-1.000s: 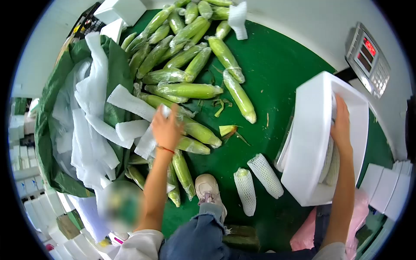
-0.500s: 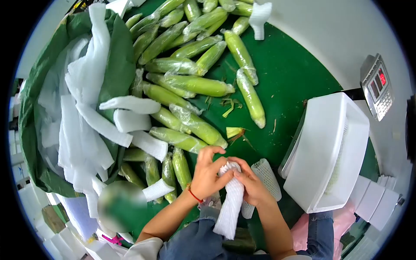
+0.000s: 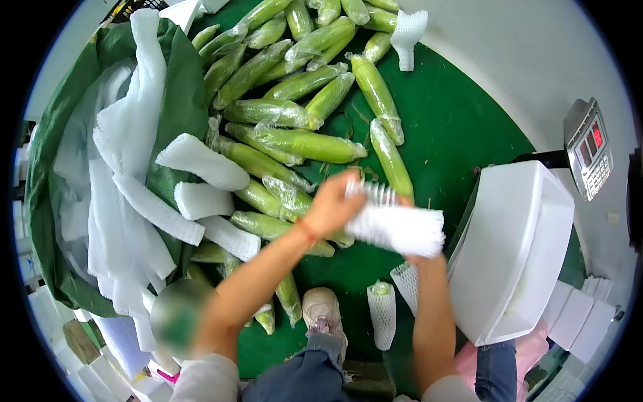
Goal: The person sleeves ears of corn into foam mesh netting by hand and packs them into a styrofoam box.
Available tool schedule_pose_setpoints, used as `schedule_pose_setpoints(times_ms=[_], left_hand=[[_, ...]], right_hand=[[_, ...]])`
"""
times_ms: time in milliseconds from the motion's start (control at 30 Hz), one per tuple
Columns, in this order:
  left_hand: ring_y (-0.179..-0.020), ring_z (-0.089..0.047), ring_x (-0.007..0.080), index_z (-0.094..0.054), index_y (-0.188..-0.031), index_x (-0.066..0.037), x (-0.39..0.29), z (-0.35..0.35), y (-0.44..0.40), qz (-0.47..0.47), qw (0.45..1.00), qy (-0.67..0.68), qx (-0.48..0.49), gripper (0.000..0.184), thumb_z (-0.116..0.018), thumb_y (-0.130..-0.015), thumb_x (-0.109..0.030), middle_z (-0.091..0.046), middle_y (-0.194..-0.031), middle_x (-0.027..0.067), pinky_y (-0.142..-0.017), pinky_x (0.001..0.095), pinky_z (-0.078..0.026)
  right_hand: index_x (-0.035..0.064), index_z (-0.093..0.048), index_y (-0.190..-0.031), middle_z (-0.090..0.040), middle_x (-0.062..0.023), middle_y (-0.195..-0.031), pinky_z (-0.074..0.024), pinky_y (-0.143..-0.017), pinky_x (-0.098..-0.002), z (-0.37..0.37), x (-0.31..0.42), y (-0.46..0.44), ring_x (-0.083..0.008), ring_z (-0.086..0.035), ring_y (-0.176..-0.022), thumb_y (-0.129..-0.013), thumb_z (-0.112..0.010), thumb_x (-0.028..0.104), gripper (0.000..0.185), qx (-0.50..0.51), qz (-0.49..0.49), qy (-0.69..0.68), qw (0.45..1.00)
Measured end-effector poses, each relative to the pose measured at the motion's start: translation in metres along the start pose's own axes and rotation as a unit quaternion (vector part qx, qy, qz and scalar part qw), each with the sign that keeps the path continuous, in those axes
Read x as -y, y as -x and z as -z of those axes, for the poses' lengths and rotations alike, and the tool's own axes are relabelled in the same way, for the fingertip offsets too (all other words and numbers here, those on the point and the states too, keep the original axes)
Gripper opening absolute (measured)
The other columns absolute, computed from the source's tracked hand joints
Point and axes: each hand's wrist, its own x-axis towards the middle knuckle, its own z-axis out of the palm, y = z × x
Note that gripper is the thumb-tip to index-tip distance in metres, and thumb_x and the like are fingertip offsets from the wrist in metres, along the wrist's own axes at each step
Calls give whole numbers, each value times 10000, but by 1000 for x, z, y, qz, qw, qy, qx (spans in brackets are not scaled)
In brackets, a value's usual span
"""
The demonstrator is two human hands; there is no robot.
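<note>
A white foam net sleeve (image 3: pixel 395 228) is stretched between my two hands, blurred by motion. My left hand (image 3: pixel 337 204) pinches its left end. My right hand (image 3: pixel 406 200) is mostly hidden behind the sleeve, with fingertips showing above it. Whether anything is inside the sleeve, I cannot tell. Just beyond lie ears of corn in clear film, including one ear (image 3: pixel 391 159) above my right hand. Near my right forearm is an ear of corn in a foam net (image 3: pixel 382 316), beside another foam net piece (image 3: pixel 406 285) partly covered by that forearm.
A green bag (image 3: pixel 50 221) full of white foam sleeves (image 3: pixel 134 127) stands at the left. Wrapped corn (image 3: pixel 305 143) covers the upper middle of the green surface (image 3: pixel 462 107). To the right, a white bin (image 3: pixel 495 254) sits tilted before a scale display (image 3: pixel 593 144).
Both hands have moved up and away from my body, over the corn, with the sleeve. The sleeve has swung from hanging near my lap to lying nearly level.
</note>
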Motion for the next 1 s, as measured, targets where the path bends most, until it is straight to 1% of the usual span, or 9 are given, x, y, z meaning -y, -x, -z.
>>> schedule_pose_setpoints(times_ms=[33,100,233,367,433,567,633,800,1000], left_hand=[[-709,-596,270,-515,-887,-36,-7,4,-36,-93,986,-104,-92,135,-575,-788,-105,-590,-772,185,-652,365,-469],[-831,-579,429,-498,-992,-56,-8,6,-109,-166,945,-229,-163,208,-564,-802,-110,-600,-872,242,-733,439,-474],[-950,-630,265,-298,-1444,-183,-7,11,-195,68,985,-120,-103,564,-486,-914,-163,-640,-1071,180,-821,361,-482],[-976,-568,137,-232,-1466,-83,-17,22,-178,-8,957,289,-22,524,-380,-963,-87,-598,-1154,100,-873,255,-451],[-1059,-550,160,-317,-1424,-50,-63,19,-114,-40,930,365,19,465,-372,-964,-77,-571,-1212,106,-937,267,-423],[-1137,-507,179,-453,-1299,18,-60,12,18,-113,983,147,-16,370,-363,-962,-104,-544,-1252,119,-1015,295,-361],[-1132,-511,177,-467,-1274,25,-79,2,89,-33,999,23,-10,357,-360,-953,-90,-550,-1240,126,-994,290,-374],[-1068,-547,174,-497,-1238,32,-24,-28,189,197,953,226,-45,338,-389,-920,-11,-593,-1164,122,-937,271,-409],[-1024,-586,170,-618,-1098,2,56,-44,188,168,979,77,-89,288,-458,-859,12,-642,-1061,152,-857,279,-462]], right_hand=[[56,-555,-1161,-625,-88,-1080,-487,-815,-330,25,-10,-36,-191,-594,-950,-853,-588,107,314,17,66,88,994],[41,-598,-1109,-619,-138,-1095,-461,-890,-367,42,38,-113,-245,-586,-1014,-872,-567,186,280,-93,285,568,766],[46,-567,-1197,-620,-91,-1159,-458,-884,-345,35,46,-192,-222,-589,-1039,-920,-514,186,315,-120,157,270,942],[51,-543,-1232,-629,-63,-1127,-460,-857,-306,0,114,-138,-184,-599,-978,-957,-464,192,319,-41,76,22,996],[29,-559,-1176,-639,-86,-1052,-458,-828,-271,-12,134,-101,-143,-592,-933,-936,-488,180,292,35,185,38,981],[-10,-574,-1080,-655,-109,-912,-471,-756,-273,-46,109,19,-121,-599,-832,-848,-539,129,273,-64,183,139,971],[8,-586,-1077,-662,-94,-876,-470,-712,-258,-58,81,81,-109,-604,-796,-847,-527,107,258,-32,137,115,983],[-2,-597,-1030,-627,-22,-838,-447,-690,-236,-94,4,158,-83,-543,-767,-934,-504,116,179,-69,-22,50,996],[0,-596,-944,-616,-10,-835,-440,-665,-210,-87,-65,154,-64,-549,-758,-899,-549,60,88,-137,-47,-44,988]])
